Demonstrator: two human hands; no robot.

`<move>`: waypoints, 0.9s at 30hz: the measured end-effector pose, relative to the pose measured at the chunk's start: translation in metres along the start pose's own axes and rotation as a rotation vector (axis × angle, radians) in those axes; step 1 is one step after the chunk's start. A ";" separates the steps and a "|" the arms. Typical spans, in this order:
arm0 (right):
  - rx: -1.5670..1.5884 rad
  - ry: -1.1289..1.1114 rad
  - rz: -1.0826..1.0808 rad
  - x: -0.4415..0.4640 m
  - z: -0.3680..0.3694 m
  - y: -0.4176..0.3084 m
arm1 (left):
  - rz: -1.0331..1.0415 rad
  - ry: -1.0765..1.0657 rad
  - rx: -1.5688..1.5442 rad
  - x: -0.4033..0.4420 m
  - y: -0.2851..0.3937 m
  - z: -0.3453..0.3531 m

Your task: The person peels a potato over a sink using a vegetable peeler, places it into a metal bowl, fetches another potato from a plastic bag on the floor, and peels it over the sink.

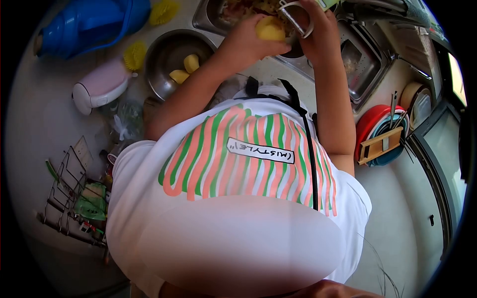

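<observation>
My left hand (251,42) is closed around a peeled yellow potato (271,30) above the sink. In my right hand (320,32) is a peeler with a pale frame (309,31), its metal blade facing the potato; a small gap seems to separate them. The fingers of the right hand are partly hidden at the top edge. Under the hands, peelings (238,9) lie in the left sink basin (199,21). Beside my left forearm stands a steel bowl (158,59) with two peeled potatoes (191,63) in it.
A blue thermos (89,27), yellow scrubbers (134,55) and a pink-and-white appliance (102,84) stand left. A wire rack (62,218) is lower left. The right sink basin (365,82) adjoins stacked basins (365,124) with a wooden slicer (380,146) on top.
</observation>
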State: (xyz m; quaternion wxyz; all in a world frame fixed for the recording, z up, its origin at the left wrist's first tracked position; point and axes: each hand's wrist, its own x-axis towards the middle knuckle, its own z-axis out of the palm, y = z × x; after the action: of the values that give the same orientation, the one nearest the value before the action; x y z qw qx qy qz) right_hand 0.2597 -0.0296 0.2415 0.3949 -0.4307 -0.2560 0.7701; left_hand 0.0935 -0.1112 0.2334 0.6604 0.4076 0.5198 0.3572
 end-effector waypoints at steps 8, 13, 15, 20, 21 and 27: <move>-0.772 0.283 -0.334 0.060 -0.065 0.038 | 0.104 0.155 0.269 -0.019 0.016 0.011; 0.025 0.197 -0.127 0.013 0.009 0.015 | -0.136 0.066 0.046 -0.011 0.013 0.005; -0.088 -0.049 -0.166 0.018 -0.013 0.032 | -0.189 -0.064 -0.029 0.005 0.011 -0.003; -0.373 0.363 -0.206 0.046 -0.046 0.026 | -0.060 -0.040 0.028 -0.008 0.017 0.003; -0.209 0.148 -0.210 0.054 -0.075 0.030 | 0.012 0.005 0.073 -0.009 0.008 0.006; -0.210 0.042 -0.151 0.021 -0.016 0.024 | 0.053 0.090 0.350 0.001 0.012 0.007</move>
State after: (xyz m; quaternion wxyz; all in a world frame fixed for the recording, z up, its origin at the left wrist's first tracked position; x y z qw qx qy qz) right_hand 0.2575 -0.0242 0.2061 0.4095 -0.4654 -0.3585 0.6980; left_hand 0.1000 -0.1067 0.2447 0.5458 0.5135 0.5920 0.2965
